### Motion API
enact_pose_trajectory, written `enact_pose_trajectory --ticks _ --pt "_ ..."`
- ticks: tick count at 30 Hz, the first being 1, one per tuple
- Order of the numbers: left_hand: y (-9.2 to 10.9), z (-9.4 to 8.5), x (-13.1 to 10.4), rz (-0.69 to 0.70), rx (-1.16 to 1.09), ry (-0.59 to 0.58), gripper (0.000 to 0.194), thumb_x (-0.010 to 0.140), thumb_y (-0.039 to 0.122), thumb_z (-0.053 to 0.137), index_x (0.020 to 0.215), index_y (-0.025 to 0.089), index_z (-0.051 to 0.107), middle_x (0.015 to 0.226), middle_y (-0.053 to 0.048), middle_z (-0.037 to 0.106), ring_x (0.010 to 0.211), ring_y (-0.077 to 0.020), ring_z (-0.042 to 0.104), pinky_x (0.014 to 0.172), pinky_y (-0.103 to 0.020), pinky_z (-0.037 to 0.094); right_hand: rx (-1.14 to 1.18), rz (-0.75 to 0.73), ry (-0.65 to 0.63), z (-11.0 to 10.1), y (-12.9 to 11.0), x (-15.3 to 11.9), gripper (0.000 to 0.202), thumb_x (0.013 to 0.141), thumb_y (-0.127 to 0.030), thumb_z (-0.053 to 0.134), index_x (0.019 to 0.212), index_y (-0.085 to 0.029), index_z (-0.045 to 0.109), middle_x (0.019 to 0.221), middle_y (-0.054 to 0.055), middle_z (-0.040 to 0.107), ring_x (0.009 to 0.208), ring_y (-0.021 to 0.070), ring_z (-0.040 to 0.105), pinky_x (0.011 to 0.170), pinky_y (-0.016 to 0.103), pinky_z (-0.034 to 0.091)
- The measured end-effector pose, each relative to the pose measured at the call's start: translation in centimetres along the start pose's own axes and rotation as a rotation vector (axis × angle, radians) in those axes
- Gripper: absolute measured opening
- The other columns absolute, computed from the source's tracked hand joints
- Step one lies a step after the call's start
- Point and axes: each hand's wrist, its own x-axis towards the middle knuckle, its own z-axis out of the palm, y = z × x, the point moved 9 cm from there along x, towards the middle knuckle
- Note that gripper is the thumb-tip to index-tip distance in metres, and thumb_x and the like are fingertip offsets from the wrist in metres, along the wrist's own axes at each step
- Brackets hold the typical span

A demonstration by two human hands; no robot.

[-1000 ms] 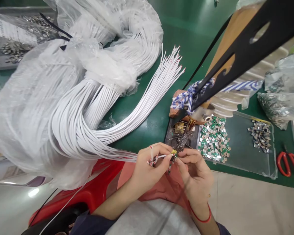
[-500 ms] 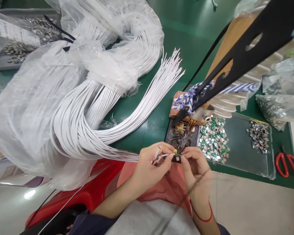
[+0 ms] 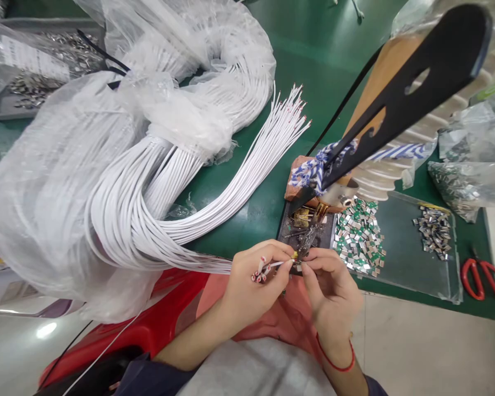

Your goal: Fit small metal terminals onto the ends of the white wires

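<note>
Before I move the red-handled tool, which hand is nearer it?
Right: the right hand is left of the red-handled tool; the left hand is farther left.

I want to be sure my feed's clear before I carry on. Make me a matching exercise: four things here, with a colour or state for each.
1. Left hand
2. Right hand
3. Looped tool
4. Small pieces

A. Red-handled
B. Heaped, green and silver
C. Holding white wires
D. Red band at its wrist

Pairs: 1-C, 2-D, 3-A, 4-B
</note>
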Motion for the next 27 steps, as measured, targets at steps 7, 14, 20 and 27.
enact_pose_trajectory --ticks 7,14,20,27 --pt "0.0 0.0 0.0 -0.018 -0.021 -0.002 0.018 0.082 0.003 0.064 0.070 0.016 0.068 0.080 -0.006 0.077 0.071 -0.0136 0.073 0.066 -0.019 0.058 0.040 0.002 -0.019 0.2 -0.2 0.1 0.014 0.093 -0.011 0.064 0.088 -0.024 0.065 0.091 0.003 0.068 0.087 0.0186 0.066 0.074 0.032 0.055" --pt "-1.3 0.0 -0.3 -0.077 -0.035 0.009 0.018 0.082 0.005 0.064 0.068 0.016 0.068 0.078 -0.005 0.077 0.067 -0.0136 0.073 0.062 -0.019 0.057 0.043 0.022 -0.003 -0.2 0.5 -0.3 0.014 0.095 -0.011 0.061 0.090 -0.024 0.062 0.089 0.002 0.065 0.085 0.0183 0.062 0.071 0.030 0.052" --pt "-1.8 0.1 -0.6 -0.078 -0.026 0.004 0.017 0.081 0.006 0.064 0.068 0.016 0.068 0.080 -0.006 0.077 0.069 -0.0150 0.073 0.063 -0.021 0.057 0.001 0.041 -0.038 -0.1 0.8 -0.5 0.011 0.095 -0.015 0.061 0.088 -0.024 0.061 0.071 -0.004 0.055 0.058 0.0124 0.049 0.051 0.023 0.040" --pt "-2.8 0.3 -1.1 -0.130 -0.087 -0.068 0.015 0.083 0.007 0.068 0.074 0.017 0.074 0.084 -0.005 0.078 0.074 -0.0151 0.073 0.068 -0.022 0.057 -0.058 0.096 -0.151 0.6 1.4 -0.5 0.011 0.094 -0.015 0.062 0.096 -0.025 0.066 0.081 -0.001 0.064 0.066 0.0144 0.058 0.057 0.024 0.045"
